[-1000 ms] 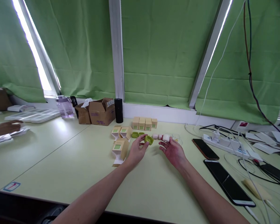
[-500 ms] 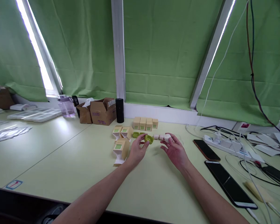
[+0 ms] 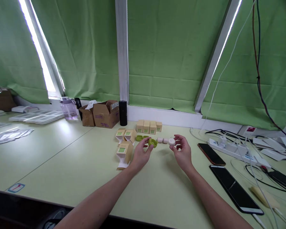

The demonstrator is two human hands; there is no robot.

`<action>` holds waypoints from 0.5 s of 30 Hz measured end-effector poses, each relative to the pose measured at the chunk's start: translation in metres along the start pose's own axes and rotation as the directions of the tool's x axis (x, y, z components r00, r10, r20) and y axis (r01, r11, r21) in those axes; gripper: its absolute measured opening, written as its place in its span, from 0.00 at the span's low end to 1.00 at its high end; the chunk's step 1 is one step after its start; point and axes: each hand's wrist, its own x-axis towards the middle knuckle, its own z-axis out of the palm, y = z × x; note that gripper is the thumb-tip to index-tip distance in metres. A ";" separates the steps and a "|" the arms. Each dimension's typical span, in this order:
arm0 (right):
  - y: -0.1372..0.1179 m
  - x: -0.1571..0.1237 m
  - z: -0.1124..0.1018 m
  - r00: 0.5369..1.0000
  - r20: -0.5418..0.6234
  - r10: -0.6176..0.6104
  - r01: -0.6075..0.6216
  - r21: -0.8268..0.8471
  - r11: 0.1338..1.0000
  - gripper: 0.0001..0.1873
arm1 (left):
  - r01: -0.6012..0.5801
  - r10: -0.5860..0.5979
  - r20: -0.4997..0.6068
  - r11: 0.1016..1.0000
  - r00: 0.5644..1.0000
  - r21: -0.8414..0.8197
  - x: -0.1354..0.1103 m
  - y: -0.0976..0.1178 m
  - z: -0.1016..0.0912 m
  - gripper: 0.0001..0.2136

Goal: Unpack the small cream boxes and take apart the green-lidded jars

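My left hand [image 3: 140, 155] pinches a round green lid [image 3: 153, 142] just above the table. A small white round jar [image 3: 172, 142] is gripped between the fingertips of my right hand [image 3: 183, 152], a short way to the right of the lid. Behind them on the table lie two more green lids [image 3: 141, 138] and two small pale jars [image 3: 162, 140]. An open tan carton [image 3: 124, 154] with a green label stands to the left of my left hand, with two similar cartons [image 3: 125, 135] behind it.
A row of closed tan cartons [image 3: 149, 126] stands by the window sill. Brown cardboard boxes [image 3: 103, 113], a black cylinder [image 3: 123, 113] and a purple bottle [image 3: 68, 108] are at the back left. Phones [image 3: 235, 189], a power strip [image 3: 231, 147] and cables fill the right side.
My right hand has turned and lifted the white jar into its fingertips. The left hand keeps the green lid in about the same place. Another person's hand at far left is gone from view.
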 end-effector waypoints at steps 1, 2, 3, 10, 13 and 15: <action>0.004 0.002 -0.002 0.999 -0.007 -0.044 0.043 -0.086 0.995 0.24 | -0.003 0.003 -0.007 1.000 1.000 0.005 0.000 0.000 0.000 0.18; 0.007 0.004 -0.003 0.996 -0.002 -0.092 0.091 -0.171 0.981 0.22 | -0.005 0.005 -0.013 1.000 1.000 0.010 0.000 -0.001 0.000 0.18; 0.011 0.006 -0.004 0.989 0.018 -0.144 0.143 -0.254 0.957 0.20 | -0.006 0.006 -0.018 1.000 1.000 0.014 -0.001 -0.001 0.000 0.18; 0.031 0.015 0.005 0.882 0.312 -0.354 0.471 -0.603 0.643 0.16 | 0.008 -0.007 -0.034 0.999 0.999 0.053 -0.001 0.001 0.000 0.17; 0.035 0.016 0.011 0.857 0.371 -0.359 0.514 -0.675 0.530 0.16 | -0.002 0.004 -0.033 0.997 0.999 0.073 -0.001 0.002 -0.001 0.17; 0.038 0.016 0.013 0.852 0.380 -0.359 0.519 -0.697 0.495 0.16 | -0.009 0.012 -0.039 0.997 0.999 0.075 -0.001 0.002 -0.001 0.17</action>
